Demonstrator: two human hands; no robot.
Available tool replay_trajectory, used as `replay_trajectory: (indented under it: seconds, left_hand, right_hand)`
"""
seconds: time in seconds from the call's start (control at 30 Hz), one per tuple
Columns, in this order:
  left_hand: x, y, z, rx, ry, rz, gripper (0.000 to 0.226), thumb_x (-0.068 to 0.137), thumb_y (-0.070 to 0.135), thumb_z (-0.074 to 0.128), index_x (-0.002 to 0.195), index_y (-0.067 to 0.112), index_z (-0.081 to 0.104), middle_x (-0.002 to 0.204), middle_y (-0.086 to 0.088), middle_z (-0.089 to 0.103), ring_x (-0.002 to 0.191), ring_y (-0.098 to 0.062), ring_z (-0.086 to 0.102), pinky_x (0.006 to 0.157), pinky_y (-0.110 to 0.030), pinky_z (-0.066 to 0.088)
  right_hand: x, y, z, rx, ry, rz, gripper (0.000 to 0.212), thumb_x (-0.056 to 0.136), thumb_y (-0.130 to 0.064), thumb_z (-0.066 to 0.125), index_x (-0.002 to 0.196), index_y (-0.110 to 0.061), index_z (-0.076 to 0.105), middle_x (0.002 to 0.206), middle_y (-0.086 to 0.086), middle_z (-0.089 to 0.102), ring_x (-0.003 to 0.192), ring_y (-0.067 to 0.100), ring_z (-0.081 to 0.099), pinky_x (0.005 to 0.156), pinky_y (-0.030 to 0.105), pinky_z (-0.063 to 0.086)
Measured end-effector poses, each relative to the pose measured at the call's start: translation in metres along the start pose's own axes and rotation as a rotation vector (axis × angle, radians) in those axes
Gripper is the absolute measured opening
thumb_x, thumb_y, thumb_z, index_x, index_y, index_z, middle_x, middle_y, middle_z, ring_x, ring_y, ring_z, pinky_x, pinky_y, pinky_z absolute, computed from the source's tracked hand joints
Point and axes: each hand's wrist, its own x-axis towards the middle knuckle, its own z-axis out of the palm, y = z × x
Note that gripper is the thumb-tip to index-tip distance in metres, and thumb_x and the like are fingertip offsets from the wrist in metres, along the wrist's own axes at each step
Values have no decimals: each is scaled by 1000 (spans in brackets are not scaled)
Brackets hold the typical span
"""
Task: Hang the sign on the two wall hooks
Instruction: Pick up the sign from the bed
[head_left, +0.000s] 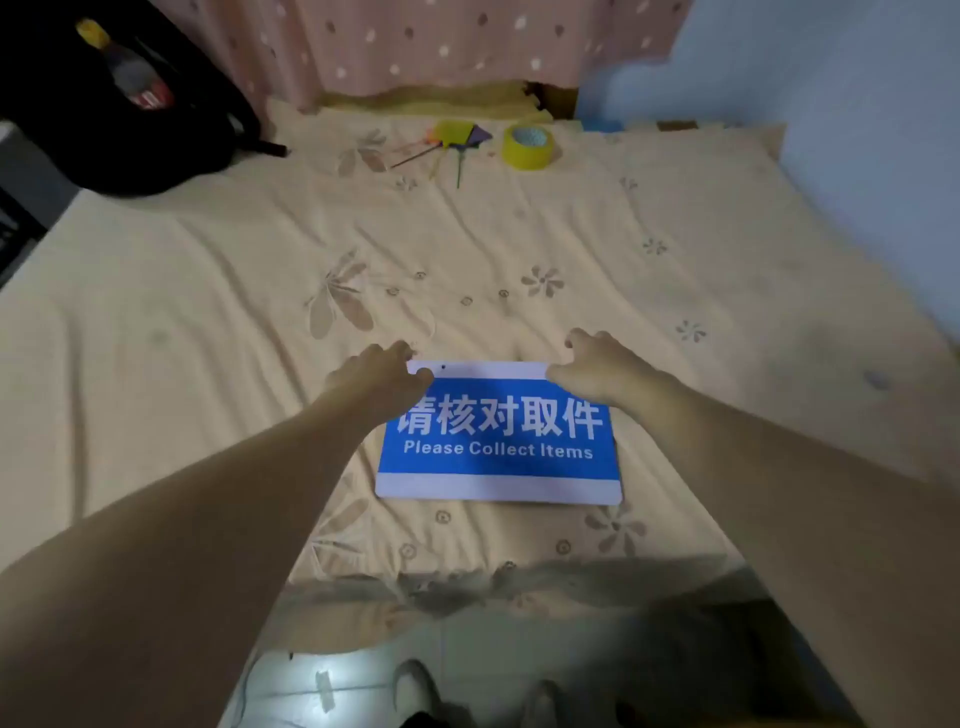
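The sign (498, 434) lies flat on the bed sheet (208, 312) at the centre of the frame, its long axis running left to right, printed face up. Both hands reach to its far edge: the left hand (382, 376) sits at the upper-left corner, the right hand (597, 371) at the upper-right — each about equally near. Fingers are curled over that far edge and thumbs rest on the white top strip, though blur leaves it unclear whether either has truly closed on it. A small hole shows near the left corner. No wall hooks are in view — the lift comes first.
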Motion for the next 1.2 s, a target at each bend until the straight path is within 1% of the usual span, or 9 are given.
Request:
replay_trajectory:
  seconds: [0.17,0.27,0.4,0.53,0.67,0.8,1.0,1.1,1.2]
  left_hand:
    - [20,-1,32,-89,-144,-134,58,89,44,43,140,18,39,125,-13,55,108,-32,57,87,-39,49]
    - [32,2,52,-83,-153,-225,61,91,46,43,144,15,35,132,-16,45,120,-35,47,91,-40,43]
    - [45,12,74,-162,-116,-409,68,91,49,46,147,15,28,140,-16,36,129,-34,35,99,-42,35]
    - [52,14,85,-175,-73,-470,68,90,49,51,143,13,30,139,-13,35,126,-32,35,97,-41,35]
    - [56,17,86,-217,-52,-488,66,89,45,53,141,13,29,138,-15,35,126,-33,35,97,-40,36]
    - [58,15,85,-312,-48,-528,68,85,46,56,140,18,27,133,-16,37,124,-35,35,94,-41,38]
    - [51,15,76,-380,58,-526,66,83,47,56,139,26,28,131,-16,39,122,-36,39,102,-45,39]
    - [46,20,68,-504,96,-498,60,76,46,53,130,30,32,125,-16,43,107,-36,52,92,-50,50]
    - [38,26,55,-552,129,-482,63,72,50,53,127,31,31,122,-16,49,104,-35,53,89,-51,51]
  right_hand:
    - [22,8,23,113,-138,120,61,93,-33,47,148,-14,28,139,13,43,97,25,53,62,30,38]
    - [30,12,36,172,-180,206,64,95,-31,46,152,-16,21,127,10,46,81,18,50,65,32,46]
    - [49,18,45,78,-158,300,66,91,-36,47,149,-13,26,143,13,35,118,28,47,81,36,44]
    - [59,22,50,69,-110,396,72,89,-32,47,152,-13,18,151,10,26,134,29,34,108,43,39]
    - [62,24,54,140,-20,427,64,87,-24,49,146,-10,28,149,6,31,135,29,36,109,43,38]
    - [62,22,56,314,-4,504,75,86,-28,55,150,-15,19,155,6,21,139,33,30,108,46,39]
    - [79,35,67,573,159,570,61,47,-43,60,104,-23,51,118,7,61,96,28,54,78,39,49]
    - [95,50,75,582,207,548,44,44,-48,53,85,-35,41,109,1,61,94,28,64,77,47,58]
    - [49,13,36,646,218,538,63,68,-43,59,126,-29,37,133,4,35,98,25,52,77,39,54]
